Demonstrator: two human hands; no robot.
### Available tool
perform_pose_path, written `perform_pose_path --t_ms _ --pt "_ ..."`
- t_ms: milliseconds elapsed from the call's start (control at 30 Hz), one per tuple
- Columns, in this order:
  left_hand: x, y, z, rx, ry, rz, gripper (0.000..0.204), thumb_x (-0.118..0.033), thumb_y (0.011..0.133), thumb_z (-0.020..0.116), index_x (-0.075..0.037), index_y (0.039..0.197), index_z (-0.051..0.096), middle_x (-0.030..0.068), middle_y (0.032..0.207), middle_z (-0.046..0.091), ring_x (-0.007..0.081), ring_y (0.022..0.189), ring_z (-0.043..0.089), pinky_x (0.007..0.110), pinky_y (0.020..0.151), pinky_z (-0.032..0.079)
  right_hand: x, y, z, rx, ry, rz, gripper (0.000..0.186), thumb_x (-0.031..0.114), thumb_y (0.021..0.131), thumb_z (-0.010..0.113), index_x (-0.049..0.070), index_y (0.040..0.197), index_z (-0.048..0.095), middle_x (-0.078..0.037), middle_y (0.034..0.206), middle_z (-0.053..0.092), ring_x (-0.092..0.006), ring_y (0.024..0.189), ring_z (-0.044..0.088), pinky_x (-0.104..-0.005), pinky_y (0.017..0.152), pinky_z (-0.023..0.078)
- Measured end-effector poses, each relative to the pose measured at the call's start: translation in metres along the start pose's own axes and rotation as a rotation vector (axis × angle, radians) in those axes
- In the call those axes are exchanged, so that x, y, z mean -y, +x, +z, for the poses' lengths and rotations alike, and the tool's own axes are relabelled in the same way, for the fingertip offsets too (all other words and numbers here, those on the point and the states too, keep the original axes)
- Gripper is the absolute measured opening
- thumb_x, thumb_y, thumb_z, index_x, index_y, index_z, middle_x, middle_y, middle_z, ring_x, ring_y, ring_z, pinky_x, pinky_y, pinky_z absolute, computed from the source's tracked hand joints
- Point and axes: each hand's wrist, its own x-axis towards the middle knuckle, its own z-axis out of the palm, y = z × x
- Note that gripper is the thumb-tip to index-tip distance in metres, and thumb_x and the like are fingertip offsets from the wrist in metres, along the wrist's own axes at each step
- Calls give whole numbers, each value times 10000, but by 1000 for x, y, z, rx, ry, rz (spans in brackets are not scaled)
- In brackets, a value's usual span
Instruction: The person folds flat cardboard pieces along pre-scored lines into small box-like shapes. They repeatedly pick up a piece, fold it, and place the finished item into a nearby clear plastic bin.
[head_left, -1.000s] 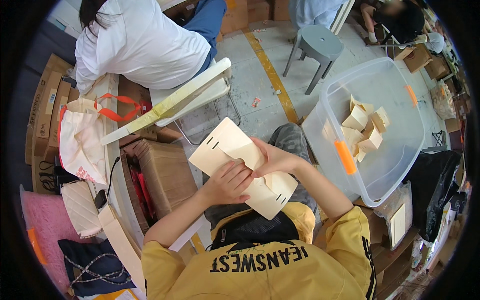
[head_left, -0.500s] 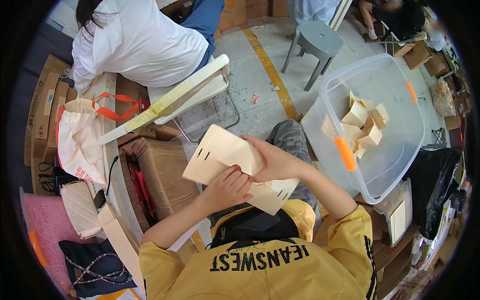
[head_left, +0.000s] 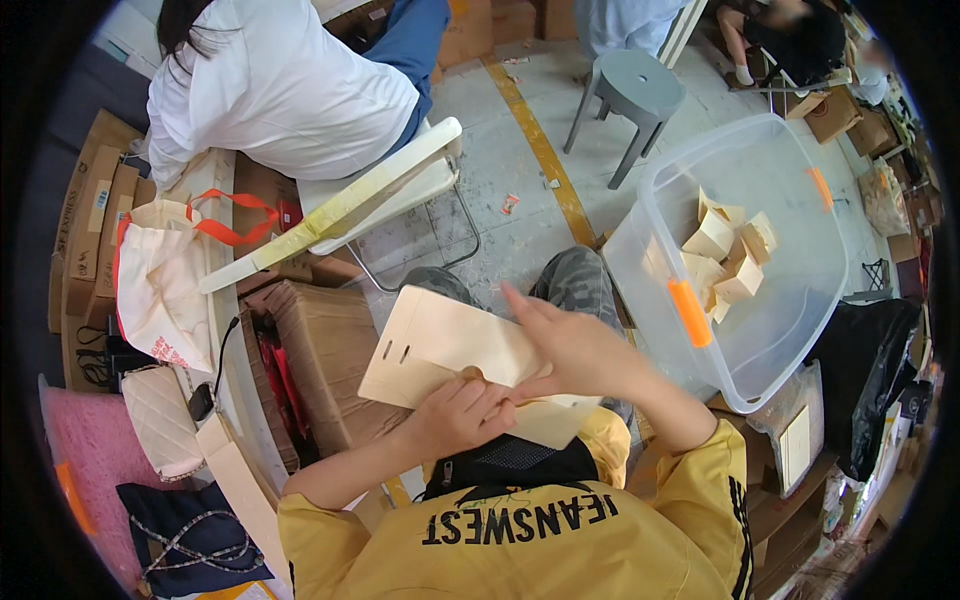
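Over my lap is a cream paperboard piece [head_left: 430, 335], partly folded, with two dark slots near its left end. My left hand [head_left: 462, 412] grips its near edge, with fingers curled and the thumb on top. My right hand [head_left: 590, 350] lies across the right part of the board with fingers stretched out; its thumb is close to my left fingertips. That hand covers much of the fold, so the board's shape beneath cannot be made out. Several folded cream paperboard pieces [head_left: 738, 272] lie in a clear plastic bin [head_left: 745, 385] with orange latches, to my right.
A brown carton [head_left: 325, 350] stands left of my knees beside a table edge. On the table are a cream bag [head_left: 165, 290] and a quilted purse [head_left: 160, 415]. Ahead are a folding chair [head_left: 400, 205], a seated person in white [head_left: 290, 90] and a grey stool [head_left: 640, 85].
The paperboard has come down closer to my lap and tilted. My right hand has shifted from gripping its far edge to lying across it with fingers extended. My left hand moved slightly down.
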Motion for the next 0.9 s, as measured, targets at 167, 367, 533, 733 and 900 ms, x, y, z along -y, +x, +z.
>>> perform_pose_path --t_ms 167,367,533,733,900 --pt "-7 5 -4 -101 15 -116 309 -281 773 646 -72 926 477 29 740 518 181 716 483 295 697 458 -52 -22 -26 -82 477 44 1001 642 701 603 -1 1379 243 -189 1317 437 -302 1078 548 -390 863 449" --pt "2 18 6 -118 -95 -331 534 -225 676 754 -29 1060 437 92 877 540 259 806 468 385 741 420 -110 -66 23 -414 1092 72 895 710 783 396 47 1377 303 -141 1273 474 -265 1027 565 -381 907 409" --pt "7 15 20 -61 -384 -547 531 -162 668 754 -3 1059 432 146 940 541 311 865 465 386 747 394 -81 -73 117 -301 1118 29 547 438 866 523 1 1192 476 -104 1133 570 -216 1015 561 -342 870 433" --pt "-1 10 37 -49 -475 -633 517 -180 695 733 2 1073 431 155 952 535 318 888 461 397 772 395 -43 -32 126 -700 676 263 189 134 882 550 -22 988 564 -123 777 623 -191 671 604 -294 608 463" --pt "-12 9 35 -66 -616 -766 558 -144 705 737 -6 1123 395 176 1053 460 317 957 458 381 828 385 -40 -10 95 -658 225 160 170 125 866 561 -29 797 583 -177 585 530 -319 512 546 -331 473 425"
